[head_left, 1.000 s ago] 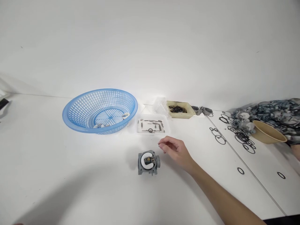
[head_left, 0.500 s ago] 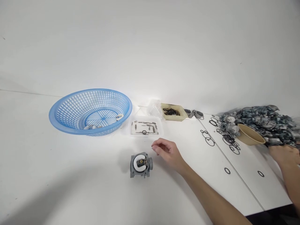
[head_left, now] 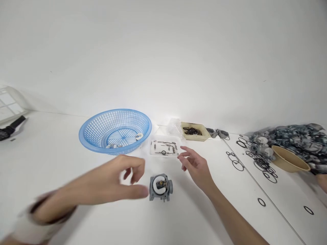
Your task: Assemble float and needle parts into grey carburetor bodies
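Note:
A grey metal carburetor body (head_left: 152,195) lies on the white table with its open float chamber facing up, a white float (head_left: 156,189) and brass-coloured parts inside. My left hand (head_left: 114,180), slightly blurred, is just left of it, thumb and fingers apart with nothing between them; whether the thumb tip touches the body I cannot tell. Above and right of the carburetor hovers my right hand (head_left: 195,166), its fingers loosely bent and apart, close to the white tray (head_left: 153,153). Small metal parts and a black ring are in that tray.
A blue plastic basket (head_left: 84,137) holding several white floats stands back left. Behind the tray sits a yellowish box (head_left: 195,137) of black rings. Rings (head_left: 262,202), a tan bowl (head_left: 291,160) and heaped carburetor parts (head_left: 301,137) lie right, beside another person's arm (head_left: 322,182).
My left hand has come into view beside the carburetor. The right hand's fingers have opened from a pinch. The view has shifted left, and the other person's arm shows less.

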A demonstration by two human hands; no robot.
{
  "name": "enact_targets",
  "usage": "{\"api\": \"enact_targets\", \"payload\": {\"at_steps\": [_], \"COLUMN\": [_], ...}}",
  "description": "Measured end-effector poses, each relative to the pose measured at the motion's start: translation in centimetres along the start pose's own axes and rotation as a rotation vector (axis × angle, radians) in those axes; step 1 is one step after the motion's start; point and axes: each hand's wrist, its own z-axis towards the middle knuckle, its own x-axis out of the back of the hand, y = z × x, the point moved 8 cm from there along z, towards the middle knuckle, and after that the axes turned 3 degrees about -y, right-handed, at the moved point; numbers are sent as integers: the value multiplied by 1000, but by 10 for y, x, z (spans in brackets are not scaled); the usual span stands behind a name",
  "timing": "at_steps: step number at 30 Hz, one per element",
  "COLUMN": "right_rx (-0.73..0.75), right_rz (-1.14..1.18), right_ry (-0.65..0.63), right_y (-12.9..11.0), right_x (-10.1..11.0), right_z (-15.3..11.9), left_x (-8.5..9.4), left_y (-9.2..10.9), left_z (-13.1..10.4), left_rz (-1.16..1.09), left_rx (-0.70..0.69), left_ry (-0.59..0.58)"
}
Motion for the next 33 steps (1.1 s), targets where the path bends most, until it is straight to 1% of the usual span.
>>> {"api": "enact_targets", "payload": {"at_steps": [2, 6, 8, 10, 13, 15, 17, 20, 24, 27, 30, 33], "right_rx": [3, 29, 41, 62, 123, 156, 178, 229, 349, 432, 442, 445], "right_rz": [-50, -144, -159, -157, -198, -252, -274, -236, -147, -125, -154, -164], "right_ry": [-11, -130, -208, -324, -471, -502, -496, -444, -338, -309, -284, -231], "right_y": [4, 5, 2, -3, -13, -17, -20, -22, -29, -36, -41, -44], "right_x": [-4, -19, -27, -36, -48, -52, -52, -50, -45, -47, -50, -48], "right_z": [-1, -7, -12, -17, -27, -32, -34, -34, -34, -38, -42, -44], "left_x": [-3, -16, -23, -27, -27, -25, -20, -14, -9, -7, -8, -8], "left_y": [0, 1, -2, -6, -9, -9, -8, -4, 2, 4, 3, 3], "left_z": [0, 4, 6, 6, 6, 6, 5, 3, 3, 4, 5, 5], "left_rz": [9, 13, 16, 13, -18, -45, -55, -43, -35, -39, -57, -68], "left_rx": [14, 56, 99, 143, 140, 113, 95, 47, -10, -25, -25, -16], "left_ry": [5, -5, -39, -81, -109, -97, -57, 1, 33, 49, 54, 56]}}
